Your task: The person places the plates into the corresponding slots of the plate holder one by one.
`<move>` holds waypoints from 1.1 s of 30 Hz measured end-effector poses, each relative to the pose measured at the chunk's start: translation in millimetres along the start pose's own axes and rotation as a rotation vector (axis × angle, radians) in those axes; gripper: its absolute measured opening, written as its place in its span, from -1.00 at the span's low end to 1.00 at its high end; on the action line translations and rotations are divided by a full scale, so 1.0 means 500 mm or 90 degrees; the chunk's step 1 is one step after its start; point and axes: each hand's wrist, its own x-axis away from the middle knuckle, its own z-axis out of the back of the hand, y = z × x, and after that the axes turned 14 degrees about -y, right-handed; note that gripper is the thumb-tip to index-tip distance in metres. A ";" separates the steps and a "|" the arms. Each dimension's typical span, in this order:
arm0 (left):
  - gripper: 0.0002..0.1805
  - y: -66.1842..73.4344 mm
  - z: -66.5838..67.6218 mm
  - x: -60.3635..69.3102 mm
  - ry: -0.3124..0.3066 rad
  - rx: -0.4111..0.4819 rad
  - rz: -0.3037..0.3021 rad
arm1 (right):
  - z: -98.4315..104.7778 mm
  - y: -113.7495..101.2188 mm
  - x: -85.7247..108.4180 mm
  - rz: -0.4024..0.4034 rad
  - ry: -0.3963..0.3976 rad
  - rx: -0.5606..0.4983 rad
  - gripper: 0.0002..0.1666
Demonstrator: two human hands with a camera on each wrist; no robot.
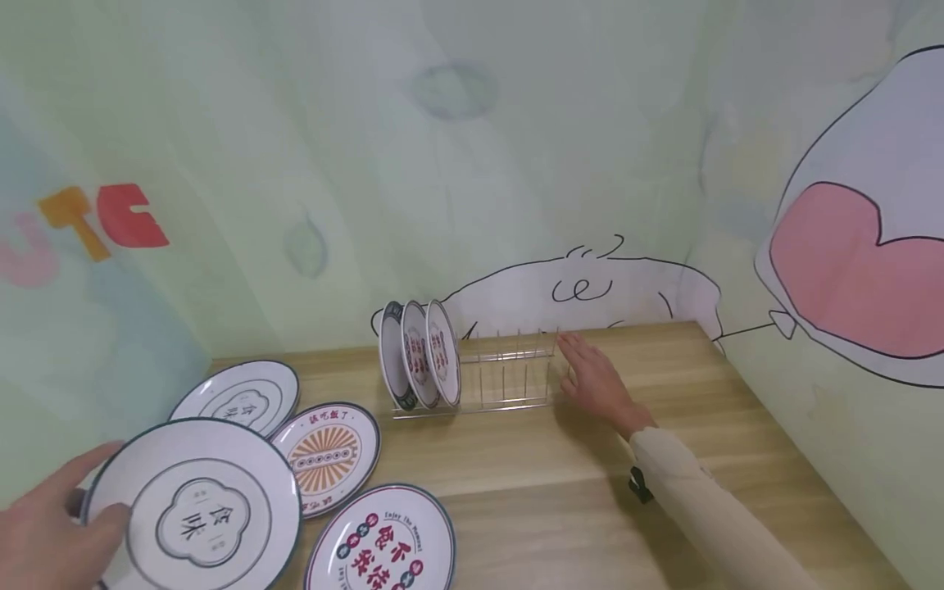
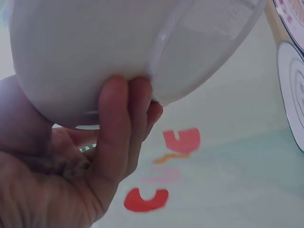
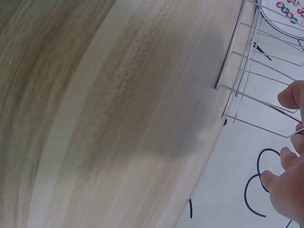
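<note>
In the head view my left hand (image 1: 62,528) grips a white plate (image 1: 195,504) by its left edge, thumb on the top face. The left wrist view shows the fingers (image 2: 114,123) bent against the plate's pale underside (image 2: 85,52). My right hand (image 1: 599,385) is at the right end of a wire dish rack (image 1: 509,405), its fingers extended and touching the end wires. In the right wrist view, the thumb (image 3: 290,96) lies beside the rack's wire end, and part of the hand is cut off. Several plates (image 1: 442,352) stand upright in the rack's left slots.
Left of the rack, a flower-outline plate (image 1: 254,393) and an orange-rayed plate (image 1: 332,451) lie on the wooden table (image 1: 546,524). A plate with red characters (image 1: 383,541) lies nearer the front. Behind stands a wall (image 1: 457,180) with painted drawings.
</note>
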 end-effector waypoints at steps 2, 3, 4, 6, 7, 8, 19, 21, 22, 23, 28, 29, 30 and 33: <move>-0.16 0.015 0.002 0.006 -0.014 -0.036 -0.050 | -0.001 -0.001 0.002 -0.001 0.000 0.000 -0.19; -0.18 0.021 0.003 0.009 -0.016 -0.049 -0.092 | -0.001 -0.001 0.002 -0.002 0.002 -0.001 -0.19; -0.20 0.028 0.003 0.012 -0.019 -0.057 -0.129 | -0.003 -0.001 0.003 -0.004 0.001 -0.002 -0.19; -0.27 0.038 0.000 0.015 -0.008 -0.069 -0.221 | -0.005 -0.001 0.005 -0.005 -0.001 -0.002 -0.19; -0.30 0.042 -0.004 0.017 -0.003 -0.072 -0.261 | -0.006 -0.001 0.005 -0.004 -0.001 -0.004 -0.18; -0.32 0.047 -0.008 0.019 0.009 -0.075 -0.301 | -0.007 -0.002 0.005 -0.003 0.000 -0.004 -0.18; -0.37 0.138 -0.051 0.057 -0.015 -0.114 -0.411 | -0.010 0.003 0.001 -0.010 0.006 -0.002 -0.17; -0.37 0.157 -0.062 0.065 -0.021 -0.111 -0.430 | -0.010 0.003 0.000 -0.011 0.005 0.000 -0.17; -0.36 0.168 -0.068 0.070 -0.023 -0.107 -0.440 | -0.010 0.004 0.000 -0.011 0.005 0.002 -0.18; -0.37 0.178 -0.074 0.075 -0.024 -0.104 -0.448 | -0.010 0.004 0.000 -0.011 0.004 0.001 -0.18; -0.36 0.233 -0.101 0.103 -0.034 -0.095 -0.476 | -0.010 0.005 0.000 -0.009 0.004 -0.004 -0.17; -0.35 0.244 -0.105 0.108 -0.036 -0.095 -0.480 | -0.010 0.004 0.001 -0.009 0.004 -0.006 -0.17; -0.35 0.254 -0.110 0.114 -0.035 -0.096 -0.484 | -0.010 0.004 0.001 -0.009 0.004 -0.007 -0.17; -0.36 0.282 -0.123 0.129 -0.030 -0.100 -0.501 | -0.010 0.003 0.001 -0.007 0.005 -0.006 -0.17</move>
